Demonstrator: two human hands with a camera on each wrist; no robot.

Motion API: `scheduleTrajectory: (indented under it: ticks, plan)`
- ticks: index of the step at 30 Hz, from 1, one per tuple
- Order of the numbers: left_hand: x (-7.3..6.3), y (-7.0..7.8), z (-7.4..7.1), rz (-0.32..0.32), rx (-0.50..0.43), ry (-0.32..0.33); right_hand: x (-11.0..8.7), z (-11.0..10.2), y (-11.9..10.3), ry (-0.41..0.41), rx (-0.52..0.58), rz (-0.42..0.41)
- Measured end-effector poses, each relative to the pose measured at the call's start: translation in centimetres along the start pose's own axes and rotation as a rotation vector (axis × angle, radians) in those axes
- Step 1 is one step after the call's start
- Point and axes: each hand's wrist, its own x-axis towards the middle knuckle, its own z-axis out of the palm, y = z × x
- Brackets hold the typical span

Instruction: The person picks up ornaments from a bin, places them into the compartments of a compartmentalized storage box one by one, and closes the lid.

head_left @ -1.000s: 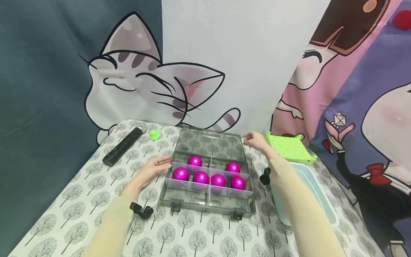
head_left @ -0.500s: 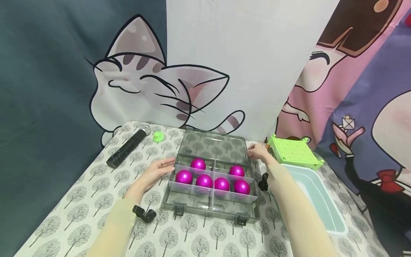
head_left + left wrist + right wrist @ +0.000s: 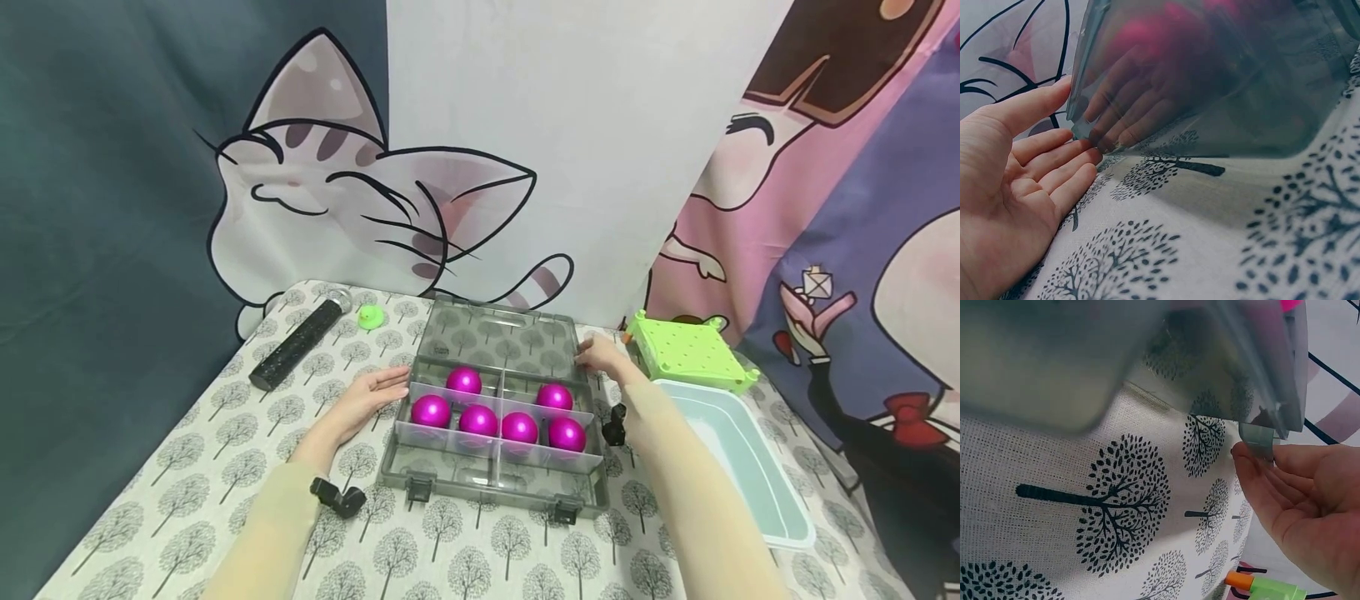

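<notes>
A grey see-through compartment box [image 3: 551, 492] lies on the table with its lid [image 3: 498, 342] folded back away from me. Several shiny magenta balls [image 3: 431, 412] sit in its back and middle rows. At the box's left side my left hand [image 3: 363, 404] has its fingers nearly straight, fingertips by the wall near the hinge; in the left wrist view, the box's corner comes between thumb and fingers. My right hand [image 3: 603, 354] is at the lid's right edge. In the right wrist view, thumb and fingers pinch a grey edge [image 3: 1257, 440] of the lid.
A black microphone [image 3: 296, 346] and a small green duck [image 3: 371, 317] lie at the back left. To the right stand a lime-green plastic rack [image 3: 690, 350] and a pale blue tray [image 3: 791, 500]. A printed curtain [image 3: 480, 233] hangs behind the tree-patterned tablecloth [image 3: 315, 558].
My right hand has moved onto the lid's right edge, and its fingers have closed on it. The left hand stays at the box's left side. The head view has shifted slightly.
</notes>
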Motion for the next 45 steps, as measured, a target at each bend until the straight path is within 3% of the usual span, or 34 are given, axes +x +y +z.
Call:
scheduleTrajectory:
  ticks: [5,10,12,16,19,23,26,27,30,37,45]
  plan:
    - [0.0,-0.2,0.1,0.029,0.025,-0.019,-7.6,0.2,-7.8,0.027,-0.065,-0.068]
    - [0.0,0.0,0.2,-0.003,0.001,-0.011,-12.1,0.0,-12.8,0.051,-0.073,-0.112]
    - [0.0,0.1,0.1,-0.013,-0.007,-0.006,-12.7,-0.1,-13.7,0.076,-0.084,-0.11]
    - [0.1,0.2,0.1,-0.021,-0.013,0.004,-11.7,-0.8,-12.8,0.105,-0.01,-0.147]
    - [0.1,0.3,0.1,-0.019,-0.013,0.008,-12.2,-1.2,-13.4,0.105,0.127,-0.198]
    - [0.1,0.4,0.1,-0.01,-0.004,0.0,-18.7,-0.6,-21.7,0.142,0.142,-0.073]
    - [0.1,0.6,0.2,-0.012,-0.006,0.005,-23.5,0.1,-27.5,0.166,0.093,-0.01]
    - [0.1,0.6,0.2,-0.008,-0.002,0.003,-24.3,0.1,-28.3,0.166,0.085,-0.023]
    - [0.1,0.6,0.2,-0.007,-0.003,0.005,-25.9,0.0,-29.7,0.16,0.069,-0.048]
    - [0.2,0.3,0.1,-0.002,0.002,-0.014,-27.7,0.1,-30.2,0.224,0.016,-0.06]
    - [0.1,0.3,-0.2,-0.006,0.007,-0.019,-29.8,0.6,-31.3,0.279,0.056,-0.063]
